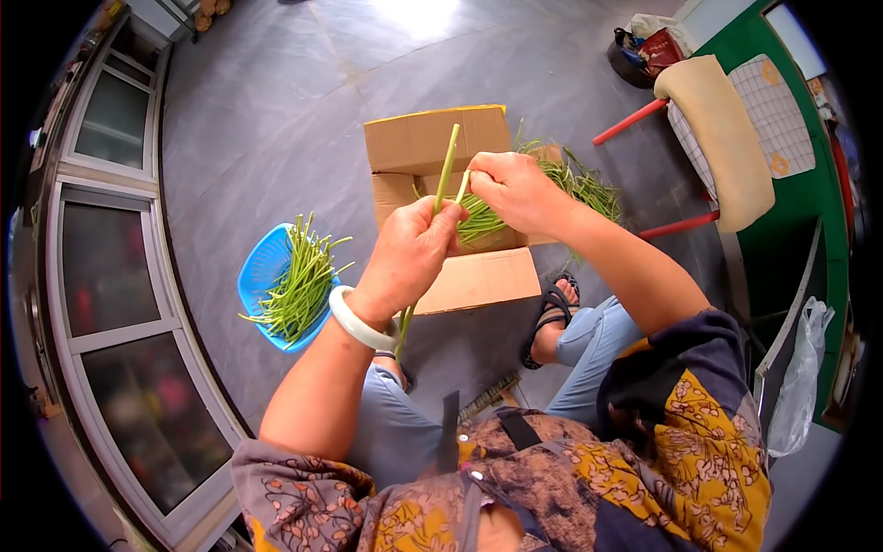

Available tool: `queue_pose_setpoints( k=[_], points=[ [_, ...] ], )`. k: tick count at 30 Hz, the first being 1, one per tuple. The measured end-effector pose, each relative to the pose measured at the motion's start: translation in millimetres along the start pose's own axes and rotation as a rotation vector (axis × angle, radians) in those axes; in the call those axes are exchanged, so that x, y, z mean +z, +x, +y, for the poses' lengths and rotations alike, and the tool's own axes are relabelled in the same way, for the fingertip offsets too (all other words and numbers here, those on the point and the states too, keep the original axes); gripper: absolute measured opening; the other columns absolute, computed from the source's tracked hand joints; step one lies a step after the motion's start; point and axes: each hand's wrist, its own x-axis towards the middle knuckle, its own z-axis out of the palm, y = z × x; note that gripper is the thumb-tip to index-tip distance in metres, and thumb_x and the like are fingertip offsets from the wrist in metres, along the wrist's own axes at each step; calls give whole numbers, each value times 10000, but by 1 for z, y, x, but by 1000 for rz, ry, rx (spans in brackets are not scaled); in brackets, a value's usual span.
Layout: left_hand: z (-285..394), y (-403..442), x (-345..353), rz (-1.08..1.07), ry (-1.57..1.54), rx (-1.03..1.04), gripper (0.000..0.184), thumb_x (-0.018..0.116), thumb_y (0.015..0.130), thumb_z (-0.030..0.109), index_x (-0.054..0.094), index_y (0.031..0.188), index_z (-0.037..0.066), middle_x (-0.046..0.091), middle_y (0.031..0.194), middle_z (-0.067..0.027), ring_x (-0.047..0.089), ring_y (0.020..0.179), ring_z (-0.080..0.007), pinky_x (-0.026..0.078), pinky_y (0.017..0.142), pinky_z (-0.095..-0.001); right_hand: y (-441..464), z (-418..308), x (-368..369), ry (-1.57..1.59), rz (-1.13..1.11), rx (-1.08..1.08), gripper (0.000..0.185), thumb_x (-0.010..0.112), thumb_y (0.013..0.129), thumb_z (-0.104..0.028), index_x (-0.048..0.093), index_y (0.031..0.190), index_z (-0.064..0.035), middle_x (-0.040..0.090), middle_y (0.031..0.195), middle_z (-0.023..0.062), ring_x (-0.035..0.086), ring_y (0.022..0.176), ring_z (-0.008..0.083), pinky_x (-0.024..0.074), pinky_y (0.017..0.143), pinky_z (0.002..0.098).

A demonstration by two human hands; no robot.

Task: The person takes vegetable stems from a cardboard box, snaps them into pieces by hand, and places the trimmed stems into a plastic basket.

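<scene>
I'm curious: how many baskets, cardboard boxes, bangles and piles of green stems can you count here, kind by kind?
Blue basket: 1
Cardboard box: 1
White bangle: 1
Piles of green stems: 2, one in the basket, one at the box
Total: 5

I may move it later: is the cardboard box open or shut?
Open: the cardboard box has its flaps spread outward, and green stems show inside.
</scene>
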Motion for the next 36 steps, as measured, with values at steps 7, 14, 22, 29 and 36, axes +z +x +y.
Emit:
queue_pose_setpoints(
  k=[7, 14, 22, 29, 36],
  points=[
    [-1, 5, -4, 18, -252, -112, 218, 541, 994, 247, 642, 967, 55, 546, 672, 34, 437, 538, -35, 348, 476, -208, 2, 3, -27, 1052, -280, 416, 184, 528, 937, -196, 612, 876, -44, 462, 641, -67, 409, 517, 42, 317, 434, 208],
    [3, 3, -14, 52, -289, -5, 246, 522, 1025, 294, 623, 1011, 70, 516, 690, 40, 414, 548, -37, 338, 499, -193, -11, 32, -107, 565, -17, 296, 252, 527, 984, -223, 612, 1123, -31, 536, 694, -33, 472, 563, 30, 333, 440, 176],
    [10, 4, -14, 146, -207, 88, 256, 512, 1031, 297, 625, 1081, 72, 496, 689, 53, 385, 579, -24, 294, 514, -185, -45, 215, -104, -374, 83, 504, 301, 564, 928, -199, 632, 1166, -27, 672, 907, 117, 665, 806, 274, 545, 717, 390],
    [9, 7, -20, 194, -173, 51, 219, 578, 997, 243, 630, 1069, 43, 442, 684, 77, 340, 583, -16, 256, 505, -188, 21, 193, -56, -520, -83, 156, 202, 603, 870, -119, 663, 1040, -28, 668, 1022, 193, 636, 1000, 358, 508, 856, 403],
    [-4, 17, -26, 243, -184, -80, 203, 587, 988, 226, 628, 1054, 39, 440, 678, 72, 336, 582, -21, 253, 514, -200, 48, 245, 40, -1042, -525, -64, 204, 515, 869, -101, 666, 1003, -82, 614, 1070, 85, 545, 1079, 264, 397, 964, 414]
  ],
)
